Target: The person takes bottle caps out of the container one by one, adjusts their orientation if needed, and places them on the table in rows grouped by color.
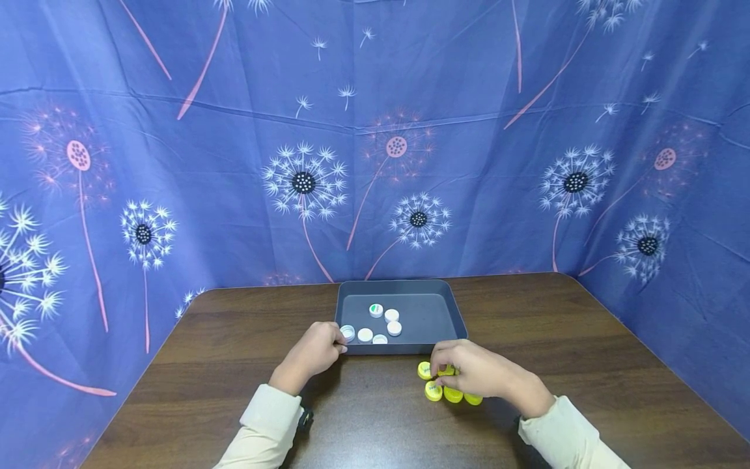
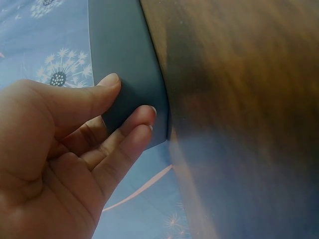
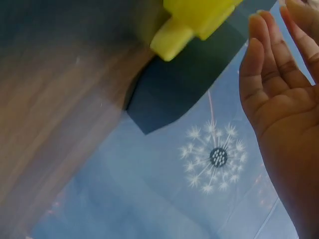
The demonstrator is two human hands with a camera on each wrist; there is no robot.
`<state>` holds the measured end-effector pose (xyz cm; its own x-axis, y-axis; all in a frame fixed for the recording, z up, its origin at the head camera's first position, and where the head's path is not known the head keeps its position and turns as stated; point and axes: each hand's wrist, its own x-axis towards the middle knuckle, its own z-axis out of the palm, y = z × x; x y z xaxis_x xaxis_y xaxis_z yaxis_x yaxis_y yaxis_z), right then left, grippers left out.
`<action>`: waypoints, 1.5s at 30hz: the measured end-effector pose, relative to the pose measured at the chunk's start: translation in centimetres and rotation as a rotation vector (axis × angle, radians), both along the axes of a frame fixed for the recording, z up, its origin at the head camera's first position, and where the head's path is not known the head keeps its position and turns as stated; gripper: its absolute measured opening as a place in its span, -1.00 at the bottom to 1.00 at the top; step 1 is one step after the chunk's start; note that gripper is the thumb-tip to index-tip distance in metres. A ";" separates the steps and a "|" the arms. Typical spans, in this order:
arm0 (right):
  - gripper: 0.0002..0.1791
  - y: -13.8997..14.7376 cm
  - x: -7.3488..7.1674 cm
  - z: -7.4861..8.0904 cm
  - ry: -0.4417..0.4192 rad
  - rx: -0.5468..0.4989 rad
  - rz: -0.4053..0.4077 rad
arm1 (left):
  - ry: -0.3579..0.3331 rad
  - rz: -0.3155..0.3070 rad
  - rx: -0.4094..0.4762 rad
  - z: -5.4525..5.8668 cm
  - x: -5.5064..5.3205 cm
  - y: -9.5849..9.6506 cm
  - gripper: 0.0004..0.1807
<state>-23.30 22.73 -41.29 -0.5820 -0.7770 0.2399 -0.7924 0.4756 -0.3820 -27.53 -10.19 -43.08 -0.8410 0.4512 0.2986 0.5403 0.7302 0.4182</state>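
Observation:
My left hand (image 1: pixel 316 348) grips the near left corner of a dark grey tray (image 1: pixel 410 303). In the left wrist view, the thumb and fingers of this hand (image 2: pixel 75 134) lie against the tray's outer wall (image 2: pixel 127 55). Several white bottle caps (image 1: pixel 394 328) lie inside the tray, mostly toward its left half. Just outside the near right corner, my right hand (image 1: pixel 477 368) hovers low over several yellow bottle caps (image 1: pixel 433 391), its fingertips right at them. The right wrist view shows these yellow caps (image 3: pixel 199 17) blurred beside the loosely bent fingers; the index fingertip is hidden.
Both sit on a brown wooden table (image 1: pixel 246 365). A blue curtain (image 1: pixel 486 163) with dandelion prints hangs behind the far edge and down both sides. A dark wristband (image 1: pixel 305 418) shows at the left sleeve.

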 end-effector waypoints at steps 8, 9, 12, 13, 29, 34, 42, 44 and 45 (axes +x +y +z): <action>-0.80 1.9 -1.2 0.5 0.102 -0.109 -0.087 | -0.005 0.009 -0.005 -0.1 -0.2 -0.1 -0.94; -0.78 2.1 -1.4 0.4 0.118 -0.114 -0.108 | -0.004 0.008 -0.005 -0.1 -0.2 -0.1 -0.94; -0.77 2.7 -1.8 0.3 0.125 -0.117 -0.182 | -0.004 0.002 -0.001 -0.1 -0.2 -0.1 -0.93; -0.77 2.8 -1.9 0.3 0.119 -0.112 -0.204 | -0.004 0.000 -0.001 -0.1 -0.1 -0.1 -0.94; -0.78 4.0 -3.9 -0.3 -0.049 -0.060 -0.300 | -0.001 0.010 0.000 -0.2 -0.2 -0.1 -0.93; -0.92 4.2 -4.0 -0.3 -0.065 -0.067 -0.309 | -0.005 0.015 0.002 -0.2 -0.3 0.0 -0.93; -0.91 4.1 -4.2 -0.5 -0.031 -0.080 -0.287 | -0.014 0.022 0.002 -0.1 -0.3 0.0 -0.94; -0.91 4.1 -4.2 -0.6 -0.021 -0.083 -0.280 | -0.020 0.027 -0.001 -0.1 -0.2 0.0 -0.94; -0.91 4.1 -4.2 -0.6 -0.018 -0.083 -0.278 | -0.021 0.028 -0.005 -0.2 -0.2 0.0 -0.94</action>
